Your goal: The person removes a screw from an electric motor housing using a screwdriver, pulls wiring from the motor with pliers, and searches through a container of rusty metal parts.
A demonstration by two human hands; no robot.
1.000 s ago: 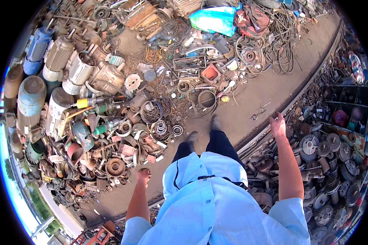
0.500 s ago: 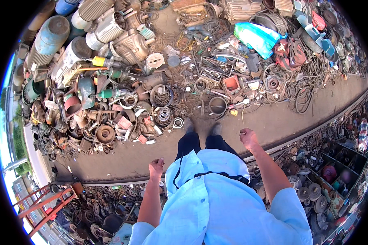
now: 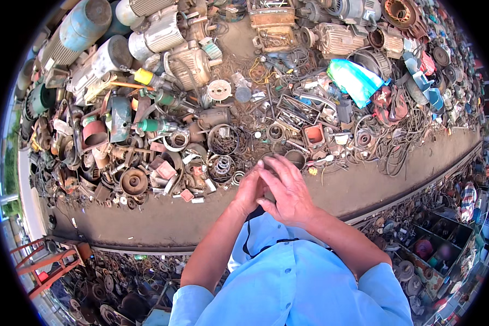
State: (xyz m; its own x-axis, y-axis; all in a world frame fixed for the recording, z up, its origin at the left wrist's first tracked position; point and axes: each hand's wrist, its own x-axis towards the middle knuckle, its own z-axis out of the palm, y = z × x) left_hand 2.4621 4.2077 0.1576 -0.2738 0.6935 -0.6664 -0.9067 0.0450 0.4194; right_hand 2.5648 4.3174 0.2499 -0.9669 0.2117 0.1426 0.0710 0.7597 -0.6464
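In front of my shirt, my left hand (image 3: 248,190) and my right hand (image 3: 285,193) meet. The right hand’s fingers reach out fairly straight over the fingertips of the left, whose fingers are mostly hidden; I can see nothing held. Beyond them lie a dark metal ring (image 3: 295,158) and a small coiled metal part (image 3: 223,164) among the scrap. A red square container (image 3: 313,136) sits further back.
Electric motors (image 3: 185,68) and parts pile up ahead. A blue bag (image 3: 356,80) and cables (image 3: 396,155) lie right. A concrete strip (image 3: 364,185) runs across, with a ledge. A red metal frame (image 3: 46,269) stands lower left; compartmented bins (image 3: 434,247) sit lower right.
My hands have risen from my sides and come together in front of me. My view has turned, so the scrap pile and strip now run across the picture; my feet are now hidden.
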